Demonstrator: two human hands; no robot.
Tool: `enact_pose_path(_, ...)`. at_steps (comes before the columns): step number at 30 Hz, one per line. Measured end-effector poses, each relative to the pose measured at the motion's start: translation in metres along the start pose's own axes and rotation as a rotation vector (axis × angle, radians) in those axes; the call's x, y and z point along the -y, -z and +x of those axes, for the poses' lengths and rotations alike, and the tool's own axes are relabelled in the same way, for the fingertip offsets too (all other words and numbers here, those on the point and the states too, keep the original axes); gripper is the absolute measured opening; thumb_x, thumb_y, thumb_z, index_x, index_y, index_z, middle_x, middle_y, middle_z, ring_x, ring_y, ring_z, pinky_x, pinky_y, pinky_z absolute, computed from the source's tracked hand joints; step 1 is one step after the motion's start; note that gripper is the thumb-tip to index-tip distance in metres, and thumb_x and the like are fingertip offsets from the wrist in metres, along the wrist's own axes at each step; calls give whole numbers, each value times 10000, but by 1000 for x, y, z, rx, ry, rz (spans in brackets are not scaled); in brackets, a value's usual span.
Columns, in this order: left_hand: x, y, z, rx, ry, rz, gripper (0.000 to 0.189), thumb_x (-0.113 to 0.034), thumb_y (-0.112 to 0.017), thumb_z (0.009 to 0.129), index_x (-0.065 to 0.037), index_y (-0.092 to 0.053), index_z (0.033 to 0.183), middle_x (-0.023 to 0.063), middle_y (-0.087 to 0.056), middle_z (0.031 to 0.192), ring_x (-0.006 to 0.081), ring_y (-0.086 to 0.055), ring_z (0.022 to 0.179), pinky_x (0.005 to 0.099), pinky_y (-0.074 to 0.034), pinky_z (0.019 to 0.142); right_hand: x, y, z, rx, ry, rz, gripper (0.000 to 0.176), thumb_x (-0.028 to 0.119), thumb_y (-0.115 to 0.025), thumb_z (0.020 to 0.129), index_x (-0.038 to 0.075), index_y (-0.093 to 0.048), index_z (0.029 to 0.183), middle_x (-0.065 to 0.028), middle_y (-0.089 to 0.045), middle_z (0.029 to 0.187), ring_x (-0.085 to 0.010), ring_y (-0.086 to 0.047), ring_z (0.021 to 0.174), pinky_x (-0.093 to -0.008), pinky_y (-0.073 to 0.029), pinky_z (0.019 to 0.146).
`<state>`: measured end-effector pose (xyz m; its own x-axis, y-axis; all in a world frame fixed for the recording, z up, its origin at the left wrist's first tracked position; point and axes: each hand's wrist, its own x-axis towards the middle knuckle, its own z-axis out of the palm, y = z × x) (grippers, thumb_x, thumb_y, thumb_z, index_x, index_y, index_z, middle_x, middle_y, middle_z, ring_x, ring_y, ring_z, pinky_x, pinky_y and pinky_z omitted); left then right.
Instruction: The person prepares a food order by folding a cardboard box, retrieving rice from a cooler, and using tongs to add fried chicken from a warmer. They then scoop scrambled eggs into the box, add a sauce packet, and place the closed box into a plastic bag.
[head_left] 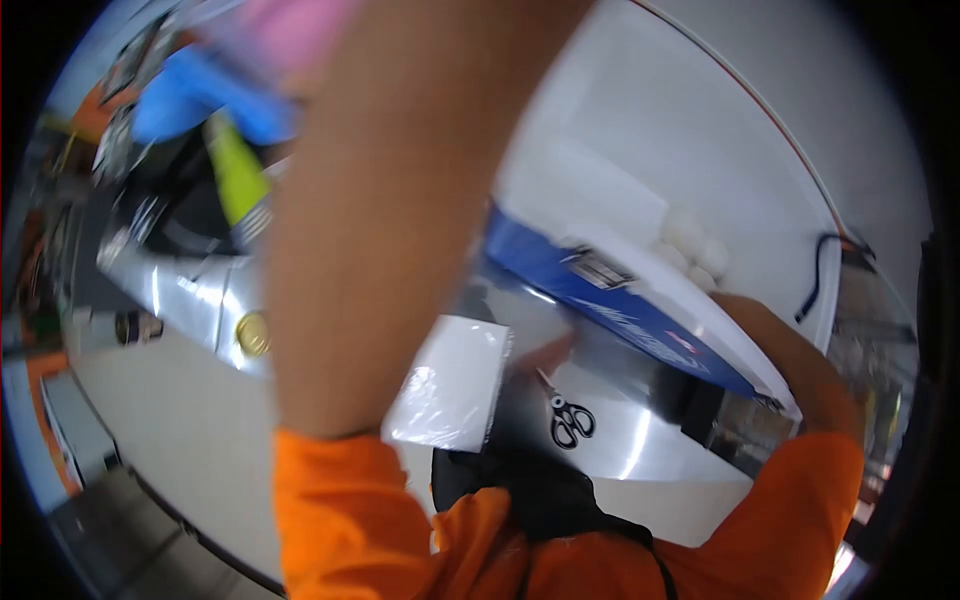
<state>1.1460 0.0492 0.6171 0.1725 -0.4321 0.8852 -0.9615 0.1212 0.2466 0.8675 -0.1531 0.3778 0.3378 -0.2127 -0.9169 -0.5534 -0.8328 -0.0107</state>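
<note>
My left arm (390, 220) reaches up across the middle of the view, and its hand lies beyond the top edge. On the right, my right hand (738, 308) dips behind the near wall of a large white box (610, 305) with a blue printed outside. Its fingers are hidden by that wall. Close to it, inside the box, sits a cluster of several round white objects (690, 245), whose kind I cannot make out. Below the box, scissors with black handles (570, 418) lie on a shiny metal table (640, 440).
A white sheet in clear plastic (455, 385) lies by the table's near edge. Further left are a yellow-green bottle-like item (236, 175), a blurred blue item (205, 95) and a round gold lid (254, 333). A dark cord (815, 275) hangs at the box's right side.
</note>
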Motion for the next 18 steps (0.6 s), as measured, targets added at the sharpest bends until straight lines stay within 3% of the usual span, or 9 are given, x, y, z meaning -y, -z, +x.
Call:
enact_pose_path(2,-9,2,-17,-22,2,21,425,-521,-604,747,-163,-694,959,140,-672,944,318,-627,920,406,-481,830,-32,-7,12,-206,183,144,375,251,-583,817,3,-609,1097,-240,-622,1070,-346,-587,1021,-377,-455,898)
enact_pose_path(6,-3,4,-56,159,-1,136,431,-530,-611,749,-241,-714,1052,84,-675,1063,302,-630,985,417,-469,868,1,22,-88,-707,526,-168,466,56,-694,686,-11,-534,1119,-240,-556,1099,-421,-515,1041,-403,-417,920)
enact_pose_path(8,-16,11,-86,-5,-29,266,357,-419,-694,688,-237,-730,994,46,-673,1033,278,-628,961,419,-450,874,29,-11,-171,-1198,188,-340,584,-94,-670,623,-6,-494,1173,-222,-528,1126,-409,-500,1065,-443,-408,922)
enact_pose_path(9,-19,-5,-104,-142,-60,291,338,-396,-714,663,-256,-733,970,28,-677,988,259,-613,981,415,-421,907,44,-27,-198,-1236,142,-309,662,-118,-655,621,34,-473,1239,-224,-513,1204,-410,-479,1158,-416,-393,984)
enact_pose_path(10,-22,-3,-117,-134,-33,257,337,-393,-717,672,-257,-729,980,26,-671,1009,254,-597,1013,432,-391,943,64,-49,-217,-1348,102,-440,667,-140,-639,602,21,-480,1230,-239,-514,1156,-418,-481,1128,-431,-402,952)
enact_pose_path(12,-29,0,-136,-103,6,171,336,-386,-722,689,-258,-722,999,20,-660,1051,243,-564,1078,466,-331,1016,79,-85,-243,-1342,7,-229,642,-44,-712,649,3,-463,1239,-229,-525,1172,-398,-507,1138,-447,-404,968)
enact_pose_path(15,-42,12,-184,23,20,250,365,-383,-697,737,-247,-693,1076,42,-625,1136,263,-518,1158,491,-303,1051,49,-134,-254,-1338,497,152,704,188,-805,678,4,-457,1262,-175,-528,1225,-344,-483,1202,-454,-372,1017)
enact_pose_path(16,-42,8,-202,25,42,245,371,-380,-691,749,-242,-684,1093,46,-607,1171,266,-495,1186,500,-298,1055,28,-141,-247,-1366,579,173,774,321,-786,723,-38,-403,1291,-177,-531,1224,-333,-519,1161,-511,-391,1010)
enact_pose_path(18,-46,0,-232,43,89,227,384,-374,-680,772,-230,-667,1128,53,-573,1239,272,-449,1242,519,-289,1064,5,-131,-205,-1364,960,790,761,303,-766,747,-27,-390,1319,-181,-503,1269,-326,-505,1179,-496,-384,1030)
